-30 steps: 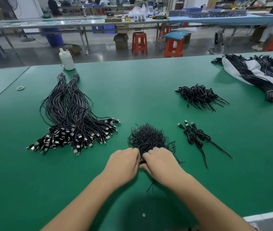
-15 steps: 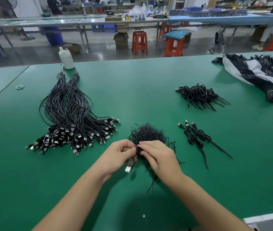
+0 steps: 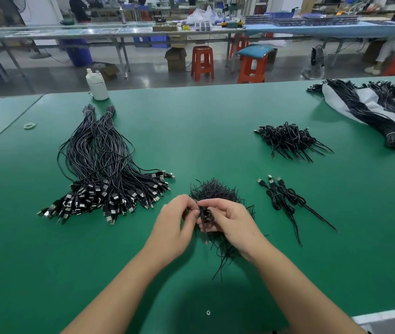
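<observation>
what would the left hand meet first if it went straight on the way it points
The left hand points right, so likely the small coiled cable both hands pinch, then the right hand.

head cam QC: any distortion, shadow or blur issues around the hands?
Head view: wide-angle bowing curves the far edge of the green table. A soft dark shadow lies on it below the forearms. The left hand and right hand are fairly sharp, but the black cable they pinch is so dark that its detail merges. The background benches look soft, with no strong glare.
</observation>
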Demonstrator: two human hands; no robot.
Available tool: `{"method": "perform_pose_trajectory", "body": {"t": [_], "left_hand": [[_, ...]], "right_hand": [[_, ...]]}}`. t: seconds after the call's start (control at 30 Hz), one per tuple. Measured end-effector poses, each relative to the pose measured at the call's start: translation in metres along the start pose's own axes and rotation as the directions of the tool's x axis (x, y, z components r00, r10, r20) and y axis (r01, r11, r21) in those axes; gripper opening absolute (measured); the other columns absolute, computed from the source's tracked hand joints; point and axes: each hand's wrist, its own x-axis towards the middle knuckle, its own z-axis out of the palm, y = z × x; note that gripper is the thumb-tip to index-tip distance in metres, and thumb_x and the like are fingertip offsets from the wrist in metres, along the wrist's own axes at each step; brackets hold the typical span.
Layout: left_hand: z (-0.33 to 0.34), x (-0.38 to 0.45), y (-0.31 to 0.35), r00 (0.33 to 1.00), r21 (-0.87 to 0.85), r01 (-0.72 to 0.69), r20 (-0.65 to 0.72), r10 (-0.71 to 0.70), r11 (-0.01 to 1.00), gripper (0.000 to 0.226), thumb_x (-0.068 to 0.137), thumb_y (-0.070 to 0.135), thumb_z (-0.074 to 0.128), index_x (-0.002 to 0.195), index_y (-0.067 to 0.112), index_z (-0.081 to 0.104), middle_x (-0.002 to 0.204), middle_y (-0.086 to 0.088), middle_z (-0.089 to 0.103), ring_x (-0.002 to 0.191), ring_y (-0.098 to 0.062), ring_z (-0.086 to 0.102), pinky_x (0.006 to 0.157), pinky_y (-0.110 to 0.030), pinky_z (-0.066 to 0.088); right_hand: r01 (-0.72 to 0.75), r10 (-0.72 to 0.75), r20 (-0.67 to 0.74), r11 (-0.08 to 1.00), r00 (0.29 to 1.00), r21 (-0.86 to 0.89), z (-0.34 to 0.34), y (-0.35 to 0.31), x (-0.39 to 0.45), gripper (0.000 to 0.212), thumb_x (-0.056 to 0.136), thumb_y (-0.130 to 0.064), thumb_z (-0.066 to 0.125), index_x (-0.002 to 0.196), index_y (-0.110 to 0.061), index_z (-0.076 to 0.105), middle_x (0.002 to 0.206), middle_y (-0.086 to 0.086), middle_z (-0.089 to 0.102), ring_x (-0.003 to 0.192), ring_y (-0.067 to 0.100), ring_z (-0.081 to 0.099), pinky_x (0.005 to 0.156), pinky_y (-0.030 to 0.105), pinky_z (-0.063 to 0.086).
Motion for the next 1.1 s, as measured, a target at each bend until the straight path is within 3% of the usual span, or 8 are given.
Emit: {"method": "perform_pose_trajectory", "body": {"t": [0.1, 0.23, 0.33, 0.43, 0.6, 0.8, 0.9, 1.1], "left_hand": [[-0.003, 0.003, -0.005, 0.994, -0.108, 0.109, 0.011, -0.109, 0.988, 0.023, 0.095, 0.014, 0.06, 0.082, 0.032, 0.053, 0.077, 0.012, 0.06, 0.073, -0.01, 0.053, 0.065, -0.019, 0.04], [-0.002, 0.002, -0.002, 0.99, -0.153, 0.139, 0.011, -0.139, 0.978, 0.021, 0.095, 0.02, 0.061, 0.082, 0.036, 0.054, 0.077, 0.011, 0.059, 0.069, -0.012, 0.051, 0.063, -0.025, 0.041], [-0.002, 0.0, 0.003, 0.996, -0.1, 0.061, -0.054, -0.067, 0.993, 0.014, 0.094, 0.022, 0.057, 0.084, 0.032, 0.053, 0.078, 0.014, 0.057, 0.073, -0.007, 0.052, 0.063, -0.015, 0.038], [-0.001, 0.0, 0.005, 0.997, 0.048, -0.052, -0.054, 0.054, 0.998, 0.006, 0.094, 0.021, 0.052, 0.088, 0.023, 0.055, 0.081, 0.013, 0.054, 0.077, -0.012, 0.051, 0.072, -0.026, 0.041], [-0.001, 0.0, 0.005, 0.984, 0.191, -0.167, -0.028, 0.175, 0.967, 0.009, 0.093, 0.012, 0.053, 0.088, 0.019, 0.054, 0.082, 0.009, 0.053, 0.074, -0.011, 0.043, 0.076, -0.035, 0.036], [-0.003, 0.001, 0.008, 0.998, -0.011, 0.057, -0.016, -0.058, 0.998, 0.022, 0.095, 0.01, 0.057, 0.082, 0.026, 0.05, 0.072, 0.015, 0.056, 0.07, -0.009, 0.05, 0.064, -0.02, 0.038], [-0.004, 0.005, 0.007, 0.978, -0.126, 0.207, 0.014, -0.206, 0.97, 0.024, 0.095, 0.01, 0.059, 0.078, 0.026, 0.052, 0.066, 0.026, 0.057, 0.062, 0.0, 0.048, 0.06, -0.011, 0.036], [-0.004, 0.006, 0.008, 0.959, -0.201, 0.281, 0.093, -0.267, 0.938, 0.022, 0.096, 0.012, 0.058, 0.079, 0.025, 0.053, 0.07, 0.006, 0.054, 0.066, -0.021, 0.054, 0.067, -0.034, 0.045]], "right_hand": [[0.042, -0.038, 0.069, 0.997, 0.997, -0.062, 0.001, -0.001, -0.003, 0.032, 0.095, 0.004, 0.059, 0.115, -0.019, 0.069, 0.096, 0.014, 0.073, 0.081, 0.01, 0.07, 0.076, 0.022, 0.055], [0.095, -0.114, -0.053, 0.957, 0.992, -0.274, 0.001, -0.006, 0.0, 0.007, 0.093, -0.012, 0.068, 0.089, -0.013, 0.074, 0.094, 0.003, 0.062, 0.06, 0.005, 0.056, 0.063, 0.023, 0.05], [0.058, -0.076, -0.054, 0.959, 0.996, -0.277, 0.002, -0.007, 0.0, 0.018, 0.097, -0.023, 0.063, 0.081, -0.022, 0.072, 0.074, -0.007, 0.061, 0.054, 0.006, 0.052, 0.058, 0.021, 0.044], [-0.002, -0.009, -0.061, 0.983, 0.998, -0.184, 0.003, -0.004, 0.003, 0.012, 0.099, -0.025, 0.06, 0.098, -0.022, 0.071, 0.056, -0.007, 0.059, 0.05, 0.01, 0.051, 0.056, 0.019, 0.044], [0.018, -0.025, -0.072, 0.994, 0.997, -0.105, 0.003, -0.002, 0.006, 0.005, 0.096, -0.02, 0.064, 0.1, -0.025, 0.064, 0.059, 0.011, 0.059, 0.049, 0.02, 0.047, 0.049, 0.023, 0.04], [0.048, -0.047, 0.022, 0.997, 0.999, -0.055, 0.0, 0.0, 0.004, 0.033, 0.101, -0.005, 0.052, 0.106, -0.028, 0.075, 0.09, 0.005, 0.076, 0.075, 0.014, 0.066, 0.072, 0.027, 0.055], [0.087, -0.076, 0.104, 0.99, 0.992, -0.115, -0.003, 0.0, 0.001, 0.039, 0.098, 0.002, 0.055, 0.117, -0.028, 0.07, 0.095, 0.006, 0.073, 0.078, 0.009, 0.06, 0.082, 0.023, 0.053], [0.138, -0.161, -0.017, 0.893, 0.987, -0.428, -0.009, -0.002, 0.004, 0.019, 0.091, -0.018, 0.071, 0.108, -0.025, 0.075, 0.094, -0.002, 0.066, 0.077, 0.014, 0.058, 0.076, 0.029, 0.049]]}}
